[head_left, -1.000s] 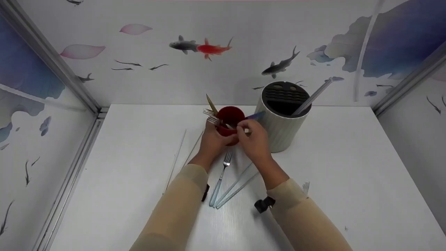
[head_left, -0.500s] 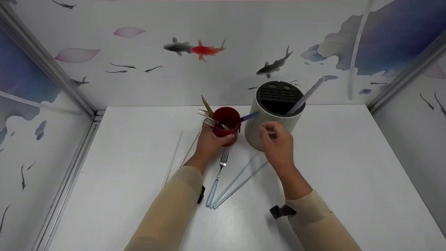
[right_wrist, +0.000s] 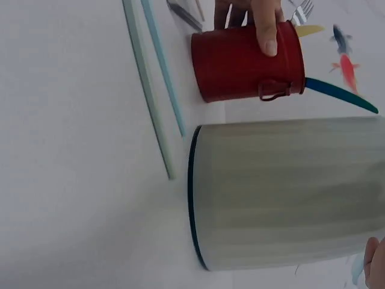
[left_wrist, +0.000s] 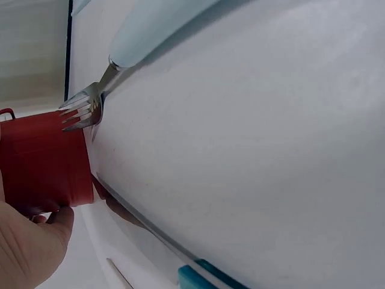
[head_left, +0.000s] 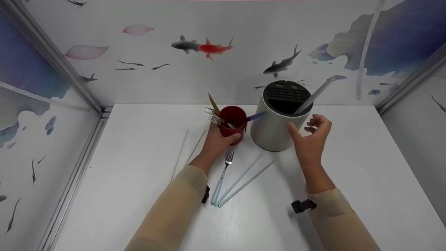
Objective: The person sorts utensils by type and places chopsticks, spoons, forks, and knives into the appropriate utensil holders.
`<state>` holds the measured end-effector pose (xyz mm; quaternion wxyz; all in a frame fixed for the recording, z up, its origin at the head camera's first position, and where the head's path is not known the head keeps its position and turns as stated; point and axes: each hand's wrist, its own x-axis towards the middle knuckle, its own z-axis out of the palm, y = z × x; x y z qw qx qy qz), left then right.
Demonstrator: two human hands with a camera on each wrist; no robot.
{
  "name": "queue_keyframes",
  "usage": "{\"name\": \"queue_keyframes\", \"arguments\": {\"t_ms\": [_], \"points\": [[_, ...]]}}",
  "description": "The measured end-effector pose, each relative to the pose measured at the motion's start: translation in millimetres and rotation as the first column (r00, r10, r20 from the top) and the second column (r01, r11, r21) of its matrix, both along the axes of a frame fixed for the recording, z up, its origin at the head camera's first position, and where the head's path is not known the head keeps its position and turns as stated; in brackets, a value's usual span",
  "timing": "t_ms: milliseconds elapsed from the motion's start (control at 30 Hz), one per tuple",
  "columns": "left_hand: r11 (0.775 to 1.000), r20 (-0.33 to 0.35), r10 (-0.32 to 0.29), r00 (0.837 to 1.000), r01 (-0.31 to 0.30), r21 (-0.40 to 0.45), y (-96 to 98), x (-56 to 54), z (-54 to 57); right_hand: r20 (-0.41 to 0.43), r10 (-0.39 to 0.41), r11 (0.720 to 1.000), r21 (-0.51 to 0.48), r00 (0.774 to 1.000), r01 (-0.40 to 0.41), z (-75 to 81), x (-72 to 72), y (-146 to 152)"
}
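My left hand [head_left: 216,143] grips a small red bucket [head_left: 227,131] with a wire-like handle on its side. Out of the bucket lean forks [head_left: 214,120], a gold blade [head_left: 213,104] and a blue-purple blade [head_left: 255,116]. A pale ribbed knife holder [head_left: 271,129] with a black slotted top stands just right of the bucket. My right hand [head_left: 311,141] hovers at the holder's right side, thumb apart and fingers loosely bent, holding nothing; whether it touches the holder cannot be told. A fork with a light blue handle [left_wrist: 156,33] lies before the bucket.
Two light blue sticks [head_left: 246,183] lie beside the fork on the white table [head_left: 355,167]. Thin pale sticks [head_left: 179,153] lie to the left of the left arm. A clear bar [head_left: 316,95] leans out of the holder. A patterned wall [head_left: 209,80] closes off the back.
My right hand has left the bucket's rim and moved right, past the front of the holder to its right side. The left hand stays on the bucket.
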<state>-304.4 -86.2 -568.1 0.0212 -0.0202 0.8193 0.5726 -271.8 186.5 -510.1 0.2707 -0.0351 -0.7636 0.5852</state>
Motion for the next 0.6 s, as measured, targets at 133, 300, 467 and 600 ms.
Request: {"name": "queue_keyframes", "arguments": {"t_ms": [133, 300, 467, 600], "points": [[1.0, 0.017, 0.01, 1.0, -0.009, -0.01, -2.8, 5.1, 4.3, 0.12, 0.032, 0.998, 0.052, 0.992, -0.039, -10.2, -11.2, 13], [0.997, 0.071, 0.058, 0.996, -0.055, -0.046, -13.5, 20.8, 8.6, 0.284, 0.178, 0.984, -0.027, 0.942, -0.178, -22.3, -21.6, 28], [0.998, 0.07, 0.046, 0.996, -0.043, -0.035, -17.3, 42.5, 6.8, 0.359, 0.304, 0.952, -0.087, 0.882, -0.292, -32.6, -30.8, 39], [0.994, 0.036, -0.02, 0.999, 0.024, -0.11, -12.5, 60.7, 4.6, 0.354, 0.382, 0.923, -0.096, 0.854, -0.373, -43.3, -35.9, 41]]}}
